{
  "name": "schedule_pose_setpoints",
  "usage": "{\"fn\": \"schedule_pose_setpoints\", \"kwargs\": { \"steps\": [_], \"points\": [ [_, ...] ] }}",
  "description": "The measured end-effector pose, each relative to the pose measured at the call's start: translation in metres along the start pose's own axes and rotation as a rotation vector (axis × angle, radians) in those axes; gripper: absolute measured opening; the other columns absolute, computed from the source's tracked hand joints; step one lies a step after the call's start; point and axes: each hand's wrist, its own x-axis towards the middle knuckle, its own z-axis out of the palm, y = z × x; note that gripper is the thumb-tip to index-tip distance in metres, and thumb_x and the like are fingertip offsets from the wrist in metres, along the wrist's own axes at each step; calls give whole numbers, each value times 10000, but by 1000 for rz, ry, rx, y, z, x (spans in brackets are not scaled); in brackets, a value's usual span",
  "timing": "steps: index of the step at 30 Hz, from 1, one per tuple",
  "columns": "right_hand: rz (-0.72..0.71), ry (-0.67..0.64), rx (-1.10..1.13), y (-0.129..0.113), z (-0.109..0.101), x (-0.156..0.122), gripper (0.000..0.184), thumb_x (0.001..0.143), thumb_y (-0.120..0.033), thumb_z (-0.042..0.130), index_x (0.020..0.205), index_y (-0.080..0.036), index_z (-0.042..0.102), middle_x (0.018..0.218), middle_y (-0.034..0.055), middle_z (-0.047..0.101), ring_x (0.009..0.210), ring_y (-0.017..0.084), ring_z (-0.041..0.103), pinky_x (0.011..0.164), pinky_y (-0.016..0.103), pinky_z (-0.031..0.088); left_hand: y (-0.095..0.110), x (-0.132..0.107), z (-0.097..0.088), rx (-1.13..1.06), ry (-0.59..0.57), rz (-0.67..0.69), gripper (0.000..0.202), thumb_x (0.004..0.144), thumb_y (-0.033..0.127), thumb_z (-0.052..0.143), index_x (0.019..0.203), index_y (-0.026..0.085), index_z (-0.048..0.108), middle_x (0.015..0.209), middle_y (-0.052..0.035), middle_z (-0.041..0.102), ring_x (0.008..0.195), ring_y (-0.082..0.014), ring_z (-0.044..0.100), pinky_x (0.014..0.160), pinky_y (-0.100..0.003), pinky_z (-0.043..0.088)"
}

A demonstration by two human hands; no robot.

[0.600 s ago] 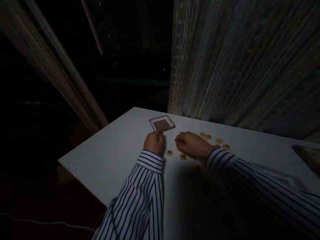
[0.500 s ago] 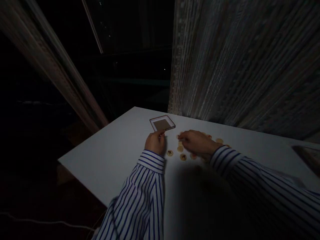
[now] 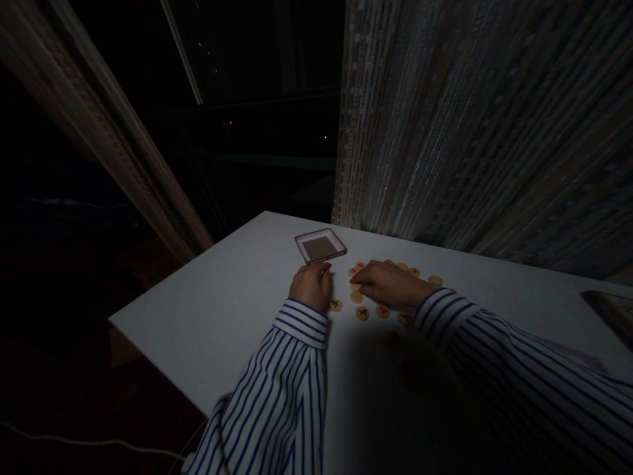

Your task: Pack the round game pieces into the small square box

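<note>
Item: one shallow open box [image 3: 319,248], on the far part of my white counter [image 3: 208,303], just beyond my left hand [image 3: 310,286]. Open side up; near edge slants away from me toward the right, the left and right sides run obliquely back to the left. Looks nearly squarish; I cannot tell a clear long axis. Finish: pale inner walls, brown base, thin darker rim, patterning on the near outer side.

Items: round wooden-toned discs [image 3: 362,313], loosely scattered under and around my right hand [image 3: 388,282]. Flat-lying, round, without long axis; some bear black characters, some red, others look plain.

Fingers: left ones curled at the box's near edge, grip on it impossible to tell; right fingertips drawn near one another, any disc between them hidden.
</note>
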Motion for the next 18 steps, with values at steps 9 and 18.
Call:
{"fn": "schedule_pose_setpoints", "kwargs": {
  "steps": [9, 18],
  "points": [
    [166, 137, 625, 4, -5, -2, 374, 795, -397, 481, 983, -139, 676, 780, 45, 687, 671, 156, 575, 616, 267, 426, -2, 0, 3, -119, 97, 76, 229, 778, 163, 511, 947, 175, 665, 926, -53, 691, 882, -173, 614, 835, -306, 482],
    [229, 203, 961, 1, -15, -1, 365, 720, -439, 561, 844, -126, 700, 772, 50, 666, 672, 125, 535, 662, 262, 418, 3, -2, 4, -223, 177, 230, 213, 729, 175, 600, 936, 160, 647, 871, -51, 685, 800, -157, 611, 783, -305, 499]
  ]
}}
